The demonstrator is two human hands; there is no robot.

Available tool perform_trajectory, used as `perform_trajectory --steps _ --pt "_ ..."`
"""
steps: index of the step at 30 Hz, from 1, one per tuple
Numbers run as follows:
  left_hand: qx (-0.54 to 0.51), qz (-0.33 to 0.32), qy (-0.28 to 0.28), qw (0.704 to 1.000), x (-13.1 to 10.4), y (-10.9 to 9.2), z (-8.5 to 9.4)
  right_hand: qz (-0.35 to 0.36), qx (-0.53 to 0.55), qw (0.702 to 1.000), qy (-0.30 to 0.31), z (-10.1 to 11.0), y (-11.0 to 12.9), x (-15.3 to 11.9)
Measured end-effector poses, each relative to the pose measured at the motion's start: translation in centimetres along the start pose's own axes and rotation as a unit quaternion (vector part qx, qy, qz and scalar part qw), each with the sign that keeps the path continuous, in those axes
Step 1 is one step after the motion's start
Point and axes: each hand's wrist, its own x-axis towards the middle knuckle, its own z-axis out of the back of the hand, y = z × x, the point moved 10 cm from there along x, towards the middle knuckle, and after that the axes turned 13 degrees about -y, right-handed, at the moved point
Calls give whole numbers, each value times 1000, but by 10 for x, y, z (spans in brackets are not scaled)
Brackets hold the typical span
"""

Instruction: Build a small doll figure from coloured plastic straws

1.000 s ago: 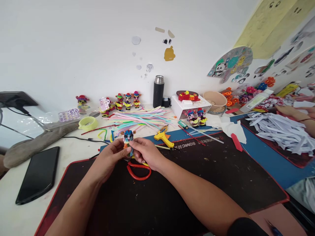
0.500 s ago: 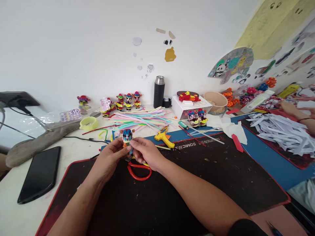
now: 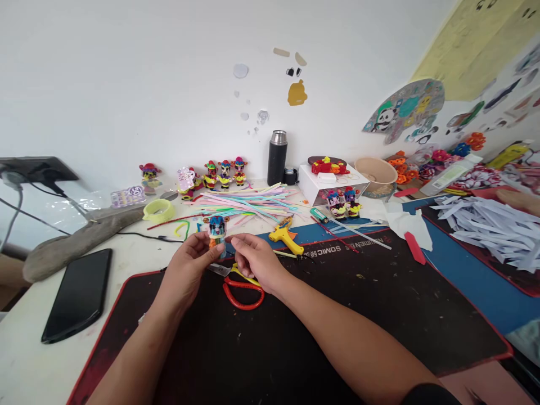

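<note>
My left hand (image 3: 190, 265) is closed around the lower part of a small doll figure (image 3: 217, 226) with a blue and black painted face, a blue hat, and orange and blue below. The figure stands upright between thumb and fingers; its base is hidden. Just to its right, my right hand (image 3: 258, 260) has thumb and fingers curled together, a small gap from the figure. Whatever it may hold is hidden. Below both hands, scissors (image 3: 243, 307) with red and yellow handles lie on the black mat (image 3: 320, 332). A yellow glue gun (image 3: 287, 236) rests beyond my right hand.
Behind are a pile of pastel pipe cleaners (image 3: 248, 203), several finished figures (image 3: 224, 175), a black thermos (image 3: 277, 160) and a white box (image 3: 314, 188). A phone (image 3: 78, 295) and driftwood (image 3: 80, 242) lie at left. White paper strips (image 3: 493, 230) are heaped at right.
My right hand has come off the figure and moved slightly right. The figure is raised a little in my left hand, showing more of its body. The view has shifted slightly left.
</note>
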Motion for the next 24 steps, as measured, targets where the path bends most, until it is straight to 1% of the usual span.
perform_trajectory --steps 4,7,10,13,17,24 --pt "21 -43 -24 999 4 -6 5 29 -16 999 -1 0 4 0" --pt "34 -47 -24 998 4 -6 5 53 -29 998 2 -1 6 0" --pt "39 -44 -26 998 3 -6 4 63 -32 998 0 -1 7 1" --pt "32 -44 -23 998 2 -7 4 56 -31 998 -4 0 7 1" --pt "7 -41 -4 999 -1 -8 0 39 -32 999 -1 -1 4 1" --pt "7 -61 21 998 -3 -12 -5 9 -19 999 41 -8 -2 -2"
